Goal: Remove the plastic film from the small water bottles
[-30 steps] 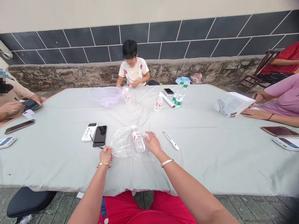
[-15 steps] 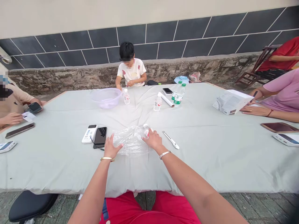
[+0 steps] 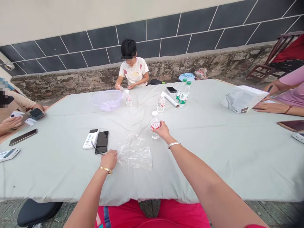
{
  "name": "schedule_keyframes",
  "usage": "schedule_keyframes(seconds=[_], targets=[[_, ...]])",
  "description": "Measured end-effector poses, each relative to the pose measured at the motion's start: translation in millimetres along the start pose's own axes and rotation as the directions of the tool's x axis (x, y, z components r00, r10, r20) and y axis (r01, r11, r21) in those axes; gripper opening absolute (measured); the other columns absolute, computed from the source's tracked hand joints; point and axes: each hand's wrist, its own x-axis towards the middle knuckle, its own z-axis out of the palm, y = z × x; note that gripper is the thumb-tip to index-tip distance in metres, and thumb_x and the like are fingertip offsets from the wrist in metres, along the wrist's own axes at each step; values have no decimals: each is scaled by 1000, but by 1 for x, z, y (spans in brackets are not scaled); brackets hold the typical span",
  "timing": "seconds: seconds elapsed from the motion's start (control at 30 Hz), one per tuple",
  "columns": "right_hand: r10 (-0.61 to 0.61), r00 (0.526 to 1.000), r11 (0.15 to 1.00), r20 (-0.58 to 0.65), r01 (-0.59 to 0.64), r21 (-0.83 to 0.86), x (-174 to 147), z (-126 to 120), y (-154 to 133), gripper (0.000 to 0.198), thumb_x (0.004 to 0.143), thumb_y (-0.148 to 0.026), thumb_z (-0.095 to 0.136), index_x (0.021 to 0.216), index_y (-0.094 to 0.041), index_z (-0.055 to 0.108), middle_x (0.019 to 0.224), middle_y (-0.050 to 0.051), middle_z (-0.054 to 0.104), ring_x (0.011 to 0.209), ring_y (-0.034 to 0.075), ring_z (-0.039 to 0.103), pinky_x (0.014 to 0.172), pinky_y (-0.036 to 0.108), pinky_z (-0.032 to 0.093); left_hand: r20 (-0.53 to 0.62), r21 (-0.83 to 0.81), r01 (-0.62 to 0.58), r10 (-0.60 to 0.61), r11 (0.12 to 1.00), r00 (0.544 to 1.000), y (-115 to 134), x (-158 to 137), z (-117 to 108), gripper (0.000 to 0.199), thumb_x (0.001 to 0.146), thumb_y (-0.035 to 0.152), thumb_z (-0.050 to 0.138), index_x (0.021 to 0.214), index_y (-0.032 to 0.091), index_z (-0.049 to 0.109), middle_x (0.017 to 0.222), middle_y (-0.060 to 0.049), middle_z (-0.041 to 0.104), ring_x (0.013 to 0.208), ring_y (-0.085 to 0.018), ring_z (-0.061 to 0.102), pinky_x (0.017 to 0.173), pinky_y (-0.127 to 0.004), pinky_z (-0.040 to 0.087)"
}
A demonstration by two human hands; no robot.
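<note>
My right hand (image 3: 162,130) is closed around a small clear water bottle (image 3: 155,119) with a white cap and a red-and-white label. The bottle stands upright on the table. At the near left, my left hand (image 3: 111,160) pinches the left edge of a crumpled clear plastic bag (image 3: 135,155), which lies flat on the cloth. Just left of the bag are a black phone (image 3: 102,141) and a white power bank (image 3: 91,138) with a short dark cable. A second small water bottle (image 3: 161,103) stands just beyond the one I hold.
A grey cloth (image 3: 213,152) covers the table. Farther off are a purple basin (image 3: 108,100), another small bottle (image 3: 128,98), a white roll (image 3: 171,99), green-capped bottles (image 3: 183,95) and a white box (image 3: 244,98). People sit opposite, left and right.
My right hand has brought the bottle upright, clear of the bag. My left hand has closed on the bag and drawn it nearer. The white box cutter is now out of sight, behind my right arm.
</note>
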Motion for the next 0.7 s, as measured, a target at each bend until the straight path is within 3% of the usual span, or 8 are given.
schedule_keyframes(seconds=[0.13,0.23,0.33,0.4,0.47,0.57,0.6,0.7], targets=[[-66,989,998,-132,68,14,-6,14,6,68,64,-38,69,122,-19,38,108,5,61,94,18,58,76,27,43,29,-47,16,-15,999,999,6,1,0,17,83,19,40,96,20,51,80,-6,64,76,-20,60,68,-29,40],[-68,993,997,-95,64,-46,-18,8,11,68,64,-37,69,122,-19,40,113,8,59,99,21,57,78,29,43,19,-169,-25,29,985,999,13,-2,1,16,82,22,44,97,21,48,72,-1,58,67,-16,57,63,-26,40],[-40,996,992,-79,30,-125,-46,-4,10,45,71,-38,62,110,-16,55,112,12,58,100,25,57,80,33,42,26,-364,-67,82,929,996,24,-12,-4,15,76,21,51,92,23,50,66,4,49,60,-13,51,58,-23,41],[-130,991,990,-16,129,-57,-72,-8,2,34,77,-39,55,104,-17,59,108,11,59,98,23,57,81,33,43,44,-515,-71,110,854,993,36,-22,-14,18,72,19,54,89,23,51,65,5,43,58,-11,48,55,-22,42],[-386,906,921,173,369,123,-99,-6,-13,47,73,-43,60,115,-21,55,114,8,57,105,22,54,85,31,42,79,-692,-75,179,718,981,49,-34,-30,23,68,21,59,90,23,52,66,6,41,59,-10,47,54,-22,45],[-643,602,764,473,549,339,-127,8,-36,82,53,-44,77,127,-24,45,119,4,55,108,23,51,88,30,40,78,-913,-61,319,403,945,65,-50,-58,35,65,28,66,96,22,51,71,5,47,65,-11,51,56,-25,49],[-624,560,775,545,535,337,-133,15,-41,77,53,-41,78,122,-23,50,111,3,60,100,22,54,84,29,41,44,-952,-57,321,300,946,68,-52,-66,38,64,30,68,97,22,51,72,5,48,65,-11,52,57,-26,51],[-460,581,875,671,424,233,-148,36,-40,29,67,-28,66,95,-20,62,78,-3,63,71,14,57,66,23,41,-48,-998,-54,130,44,990,67,-51,-75,37,60,33,74,86,19,51,66,7,48,59,-9,53,63,-31,53]])
